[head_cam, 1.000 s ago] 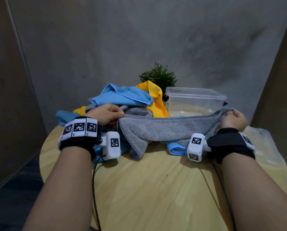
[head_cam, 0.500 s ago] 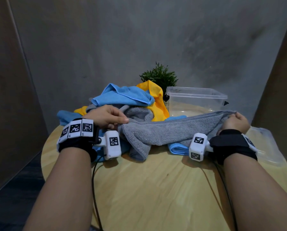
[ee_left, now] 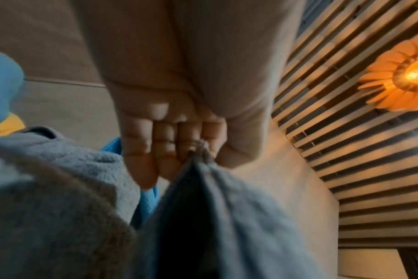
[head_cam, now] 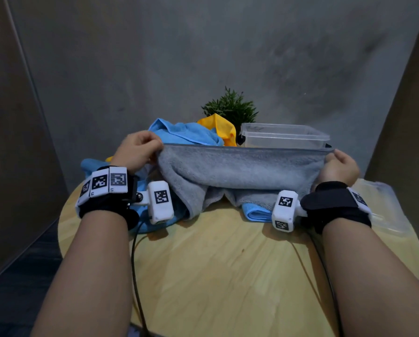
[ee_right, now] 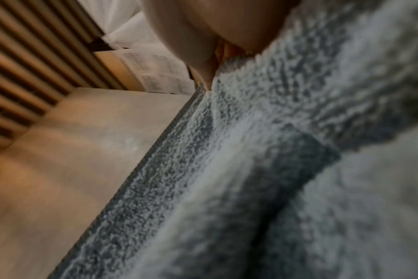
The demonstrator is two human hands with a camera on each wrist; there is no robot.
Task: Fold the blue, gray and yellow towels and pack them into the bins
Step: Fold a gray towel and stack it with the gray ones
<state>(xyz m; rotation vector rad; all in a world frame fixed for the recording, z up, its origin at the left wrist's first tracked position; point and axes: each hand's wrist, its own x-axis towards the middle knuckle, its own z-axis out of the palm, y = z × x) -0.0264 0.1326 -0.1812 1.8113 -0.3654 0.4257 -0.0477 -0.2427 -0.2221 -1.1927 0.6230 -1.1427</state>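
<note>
A gray towel [head_cam: 240,166] hangs stretched between my two hands above the round wooden table [head_cam: 227,276], its lower part still draped on the pile. My left hand [head_cam: 140,152] pinches its left top corner, and my right hand [head_cam: 339,166] pinches the right top corner. The left wrist view shows my curled fingers [ee_left: 160,151] gripping the gray towel [ee_left: 215,217]. The right wrist view is filled by the gray towel [ee_right: 274,169]. Behind lie a blue towel [head_cam: 186,135] and a yellow towel [head_cam: 223,127]. More blue cloth [head_cam: 257,211] lies under the gray towel.
A clear plastic bin [head_cam: 283,136] stands at the back right of the table. A clear lid or second bin [head_cam: 383,210] lies at the right edge. A small green plant [head_cam: 230,108] stands behind the towels. A grey wall closes the back.
Both hands have lifted the gray towel upward and pulled it taut; its top edge now runs straight between them, higher than before.
</note>
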